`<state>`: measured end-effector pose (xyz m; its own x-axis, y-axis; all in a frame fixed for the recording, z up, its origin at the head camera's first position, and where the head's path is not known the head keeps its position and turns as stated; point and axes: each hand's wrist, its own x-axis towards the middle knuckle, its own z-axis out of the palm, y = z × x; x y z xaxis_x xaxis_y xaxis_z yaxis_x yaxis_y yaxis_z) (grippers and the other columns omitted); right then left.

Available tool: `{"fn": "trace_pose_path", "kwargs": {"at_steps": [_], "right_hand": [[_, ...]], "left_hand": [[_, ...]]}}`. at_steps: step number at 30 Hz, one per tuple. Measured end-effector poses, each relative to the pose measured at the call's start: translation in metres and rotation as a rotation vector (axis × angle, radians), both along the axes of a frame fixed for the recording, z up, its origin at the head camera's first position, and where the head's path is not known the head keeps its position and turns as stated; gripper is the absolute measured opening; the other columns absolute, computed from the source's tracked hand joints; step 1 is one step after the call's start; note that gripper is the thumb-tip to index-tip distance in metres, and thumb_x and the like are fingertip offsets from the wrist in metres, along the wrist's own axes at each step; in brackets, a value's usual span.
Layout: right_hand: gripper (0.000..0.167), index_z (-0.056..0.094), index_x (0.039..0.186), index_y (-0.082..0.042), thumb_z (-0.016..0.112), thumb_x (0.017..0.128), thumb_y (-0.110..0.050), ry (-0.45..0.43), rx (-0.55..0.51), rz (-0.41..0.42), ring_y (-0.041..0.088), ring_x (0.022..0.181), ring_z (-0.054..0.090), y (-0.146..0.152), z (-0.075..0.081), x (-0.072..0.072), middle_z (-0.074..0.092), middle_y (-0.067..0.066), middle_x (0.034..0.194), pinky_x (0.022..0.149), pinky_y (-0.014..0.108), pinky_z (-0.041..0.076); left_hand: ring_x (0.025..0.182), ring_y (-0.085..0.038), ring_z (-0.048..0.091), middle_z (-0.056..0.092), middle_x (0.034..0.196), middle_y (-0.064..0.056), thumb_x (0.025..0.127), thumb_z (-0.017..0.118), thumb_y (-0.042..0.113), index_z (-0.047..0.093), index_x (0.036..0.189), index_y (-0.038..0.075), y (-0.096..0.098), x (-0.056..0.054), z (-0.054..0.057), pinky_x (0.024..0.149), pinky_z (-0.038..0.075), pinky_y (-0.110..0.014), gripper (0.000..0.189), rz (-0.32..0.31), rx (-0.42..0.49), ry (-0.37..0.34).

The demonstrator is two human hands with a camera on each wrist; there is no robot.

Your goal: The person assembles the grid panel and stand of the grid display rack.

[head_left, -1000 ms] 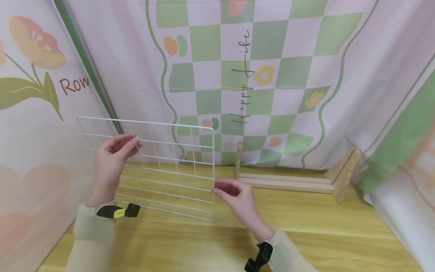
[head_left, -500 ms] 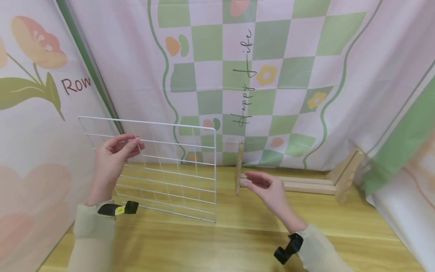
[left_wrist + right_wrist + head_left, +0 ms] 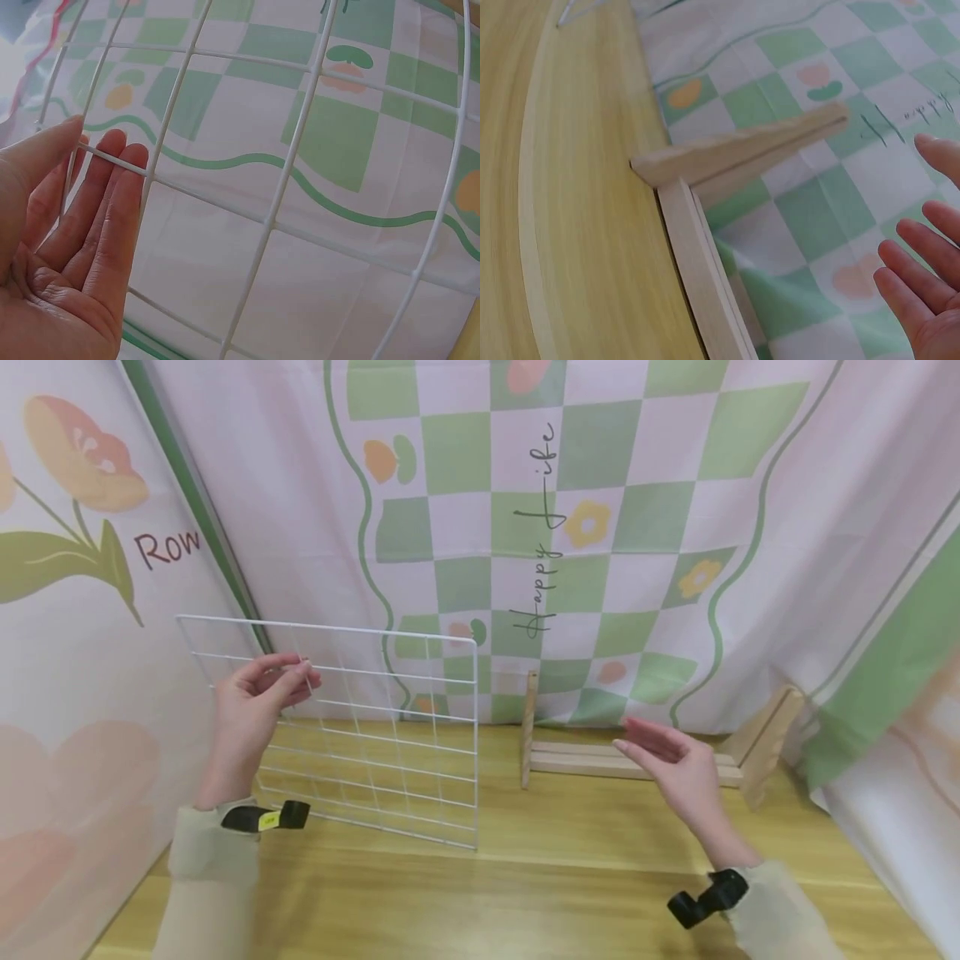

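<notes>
A white wire grid panel (image 3: 390,737) stands upright, its lower edge at the tabletop. My left hand (image 3: 258,710) pinches one of its wires near the upper left; in the left wrist view the thumb and fingers (image 3: 112,187) meet around the wire. My right hand (image 3: 678,772) hovers with nothing in it, fingers loosely bent and apart. Just behind that hand lies a wooden frame (image 3: 577,758), a long grooved bar with an upright piece at each end. The right wrist view shows the bar (image 3: 694,255) and one end piece (image 3: 757,142); the hand does not touch them there.
The wooden tabletop (image 3: 480,902) runs under both hands. Behind it hangs a green-and-white checked curtain (image 3: 450,527). Printed cloth also closes in the left side (image 3: 75,677) and the right side (image 3: 885,693).
My right hand has let go of the grid panel's right edge and moved right, in front of the wooden frame. The left hand still holds the panel in nearly the same place.
</notes>
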<state>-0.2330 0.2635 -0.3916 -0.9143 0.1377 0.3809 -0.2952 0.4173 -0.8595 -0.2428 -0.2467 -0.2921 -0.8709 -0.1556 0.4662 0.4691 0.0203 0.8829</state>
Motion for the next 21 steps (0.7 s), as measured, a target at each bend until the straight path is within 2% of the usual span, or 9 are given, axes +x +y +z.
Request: {"fn": "trace_pose_path", "kwargs": {"at_steps": [7,12,21], "right_hand": [[0.052,0.063,0.136,-0.003,0.08,0.091,-0.024,-0.029,-0.03,-0.052,-0.005,0.1,0.066,0.038,-0.007,0.007,0.071,-0.004,0.122,0.083,0.008,0.05],[0.055,0.061,0.139,-0.006,0.081,0.09,-0.022,-0.065,-0.069,-0.097,-0.008,0.1,0.065,0.062,-0.009,0.015,0.07,-0.009,0.122,0.082,0.006,0.049],[0.064,0.053,0.149,-0.013,0.078,0.093,-0.032,-0.175,-0.028,-0.173,-0.016,0.1,0.057,0.097,-0.012,0.028,0.063,-0.015,0.133,0.077,0.002,0.045]], "left_hand": [[0.088,-0.014,0.073,0.076,0.093,-0.003,0.094,0.076,0.013,0.071,0.108,0.003,0.0,0.0,0.001,0.082,0.058,-0.023,0.018,0.003,-0.004,-0.012],[0.088,-0.014,0.073,0.077,0.093,-0.002,0.094,0.076,0.014,0.071,0.108,0.004,-0.001,0.0,-0.001,0.081,0.058,-0.023,0.017,0.008,-0.016,-0.013],[0.088,-0.013,0.073,0.076,0.093,-0.002,0.095,0.075,0.014,0.071,0.108,0.003,-0.002,-0.001,0.0,0.081,0.058,-0.022,0.018,0.006,-0.03,-0.003]]}}
